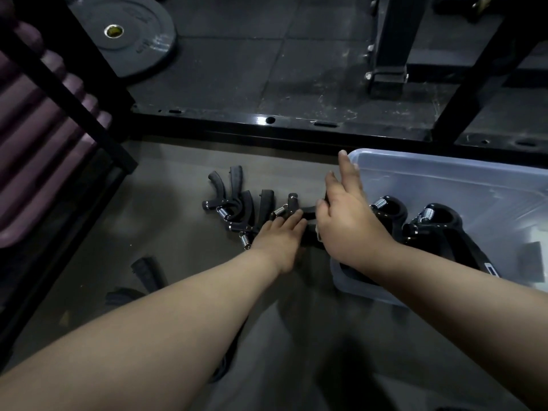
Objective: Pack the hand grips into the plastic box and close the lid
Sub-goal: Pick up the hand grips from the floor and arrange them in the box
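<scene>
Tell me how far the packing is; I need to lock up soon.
Two hand grips already lie in the plastic box. The left hand and right hand are on another grip beside it. A cluster of grips waits on the floor; no lid shows.

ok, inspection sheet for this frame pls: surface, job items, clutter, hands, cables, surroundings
surface: grey floor, dimly lit.
job's things: loose hand grips piled left of the clear box; at least two more grips inside it; lid not seen.
clutter: dark pieces lower left, cannot tell what.
grippers: left hand, fingers straight, resting on a grip beside the box; right hand over that spot, hold unclear.
cables: nothing seen.
surroundings: weight plate, black rack frame, purple rolls at left.
</scene>
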